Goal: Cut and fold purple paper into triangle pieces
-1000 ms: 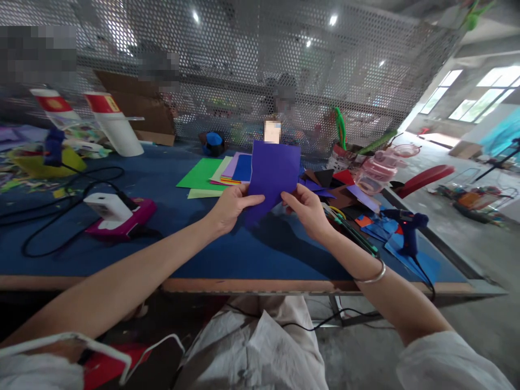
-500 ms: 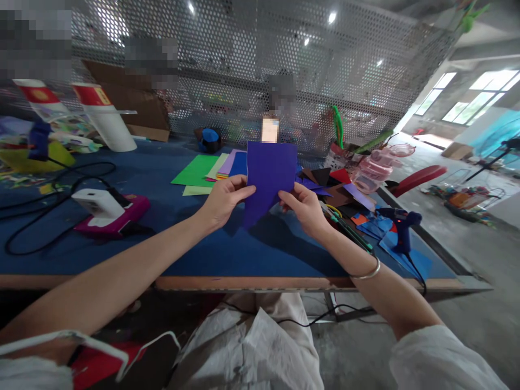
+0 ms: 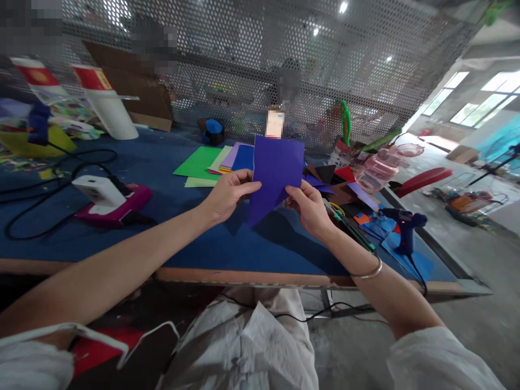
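Note:
A purple sheet of craft paper (image 3: 278,168) is held up above the blue tabletop (image 3: 227,244), its lower edge cut at a slant to a point at the bottom left. My left hand (image 3: 231,196) pinches its left edge between thumb and fingers. On the opposite edge, my right hand (image 3: 306,205) grips the sheet the same way, the fingertips partly hidden behind it. Behind my left hand lie coloured sheets, among them a green sheet (image 3: 199,161) and a blue one (image 3: 242,157).
At right are a glue gun (image 3: 406,227), paper scraps (image 3: 376,225), green-handled tools (image 3: 353,233) and a pink clear container (image 3: 377,170). To the left sit a magenta power strip (image 3: 117,208) with a white plug, black cords and a white tube (image 3: 111,114). A perforated metal screen (image 3: 227,65) rises behind.
The view has shifted slightly. The purple sheet stays between both hands and sits a little further right and higher in view, its lower edge turned slightly. Both grips look the same.

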`<state>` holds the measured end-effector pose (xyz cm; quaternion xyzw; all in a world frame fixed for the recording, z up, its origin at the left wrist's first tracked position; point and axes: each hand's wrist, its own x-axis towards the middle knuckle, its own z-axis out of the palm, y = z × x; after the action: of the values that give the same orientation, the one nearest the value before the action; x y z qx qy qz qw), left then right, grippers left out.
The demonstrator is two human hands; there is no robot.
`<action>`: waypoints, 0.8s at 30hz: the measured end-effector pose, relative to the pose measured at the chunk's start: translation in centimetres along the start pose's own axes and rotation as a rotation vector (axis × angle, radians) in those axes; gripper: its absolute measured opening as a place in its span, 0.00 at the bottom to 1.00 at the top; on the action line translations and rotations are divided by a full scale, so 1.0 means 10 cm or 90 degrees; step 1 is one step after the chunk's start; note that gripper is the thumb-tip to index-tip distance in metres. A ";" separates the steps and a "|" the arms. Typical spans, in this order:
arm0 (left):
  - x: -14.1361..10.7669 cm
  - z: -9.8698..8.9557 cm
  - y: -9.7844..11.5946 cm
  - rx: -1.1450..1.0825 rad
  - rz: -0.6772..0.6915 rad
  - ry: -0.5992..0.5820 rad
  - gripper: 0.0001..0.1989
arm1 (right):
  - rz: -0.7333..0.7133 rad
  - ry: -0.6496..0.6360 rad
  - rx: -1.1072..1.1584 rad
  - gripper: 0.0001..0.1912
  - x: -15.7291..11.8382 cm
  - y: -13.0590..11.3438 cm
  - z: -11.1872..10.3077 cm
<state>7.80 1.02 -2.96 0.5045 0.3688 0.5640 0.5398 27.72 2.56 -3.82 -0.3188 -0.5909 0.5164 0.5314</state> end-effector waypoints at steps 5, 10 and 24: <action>-0.02 0.04 0.01 -0.033 -0.025 -0.054 0.14 | -0.003 -0.005 0.017 0.13 -0.01 -0.02 0.02; -0.04 0.05 0.02 -0.029 -0.009 -0.053 0.14 | 0.011 -0.016 0.026 0.13 -0.02 -0.01 0.02; -0.07 0.08 -0.02 -0.038 -0.009 -0.027 0.12 | 0.029 0.007 0.034 0.16 -0.03 0.11 0.06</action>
<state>8.58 0.25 -3.07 0.4973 0.3437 0.5603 0.5663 27.05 2.42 -4.85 -0.3209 -0.5668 0.5422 0.5308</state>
